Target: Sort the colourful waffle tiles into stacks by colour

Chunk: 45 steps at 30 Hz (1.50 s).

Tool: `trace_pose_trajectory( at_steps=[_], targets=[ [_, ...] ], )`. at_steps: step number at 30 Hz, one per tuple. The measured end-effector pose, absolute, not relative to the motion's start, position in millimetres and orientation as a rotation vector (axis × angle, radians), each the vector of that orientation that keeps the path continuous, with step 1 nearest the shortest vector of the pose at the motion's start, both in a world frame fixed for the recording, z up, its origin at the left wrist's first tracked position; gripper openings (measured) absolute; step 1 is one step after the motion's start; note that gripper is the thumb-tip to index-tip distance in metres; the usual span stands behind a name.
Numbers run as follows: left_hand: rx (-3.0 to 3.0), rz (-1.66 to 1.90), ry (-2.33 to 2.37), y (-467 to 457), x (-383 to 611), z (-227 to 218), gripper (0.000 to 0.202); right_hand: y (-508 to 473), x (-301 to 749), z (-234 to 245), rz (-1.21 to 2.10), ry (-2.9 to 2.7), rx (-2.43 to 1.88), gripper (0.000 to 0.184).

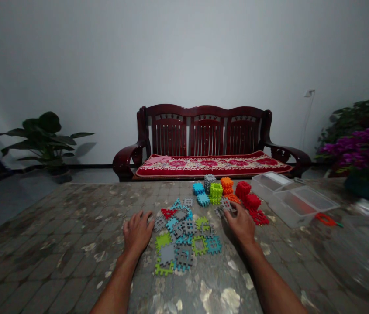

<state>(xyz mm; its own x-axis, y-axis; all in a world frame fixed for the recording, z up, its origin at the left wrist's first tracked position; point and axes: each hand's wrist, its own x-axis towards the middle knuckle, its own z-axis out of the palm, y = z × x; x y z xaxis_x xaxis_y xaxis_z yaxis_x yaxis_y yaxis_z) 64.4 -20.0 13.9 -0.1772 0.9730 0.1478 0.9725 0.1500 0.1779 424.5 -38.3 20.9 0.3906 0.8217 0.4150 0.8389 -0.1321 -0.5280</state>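
Patterned tabletop (213, 285) stretches beneath the relaxed, released left hand (137, 230), beside scattered tiles (181, 227), while the right hand (241, 222) grasps a gray tile (225, 204).

Gray, lime and blue tiles (167, 253)

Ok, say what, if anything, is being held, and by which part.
The right hand appears to hold a gray grid piece by its right edge. The left hand lies on the table, holding nothing.
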Motion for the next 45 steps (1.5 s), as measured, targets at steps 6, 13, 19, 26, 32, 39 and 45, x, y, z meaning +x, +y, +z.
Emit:
trace_pose_trajectory(
  at_steps=[6,13,19,26,32,39,45],
  targets=[
    [2.011,0.361,2.381,-20,64,14,0.045,-41,424,17,-0.105,-1.529,-1.977,0.041],
    [2.042,0.385,2.404,-19,63,8,0.044,-41,422,14,-0.212,-1.603,-2.005,0.041],
    [2.027,0.384,2.401,-18,63,9,0.044,-41,422,10,-0.22,-1.632,-1.926,0.042],
    [2.024,0.381,2.381,-18,62,8,0.045,-41,418,9,-0.192,-1.71,-1.86,0.039],
    [2.015,0.38,2.402,-17,63,7,0.044,-41,420,9,-0.242,-1.754,-2.009,0.041],
    [2.014,0.371,2.387,-20,65,14,0.043,-38,414,12,-0.168,-1.771,-2.026,0.037],
    [2.008,0.393,2.393,-20,65,15,0.042,-42,421,14,-0.166,-1.704,-2.04,0.046]
  ],
)
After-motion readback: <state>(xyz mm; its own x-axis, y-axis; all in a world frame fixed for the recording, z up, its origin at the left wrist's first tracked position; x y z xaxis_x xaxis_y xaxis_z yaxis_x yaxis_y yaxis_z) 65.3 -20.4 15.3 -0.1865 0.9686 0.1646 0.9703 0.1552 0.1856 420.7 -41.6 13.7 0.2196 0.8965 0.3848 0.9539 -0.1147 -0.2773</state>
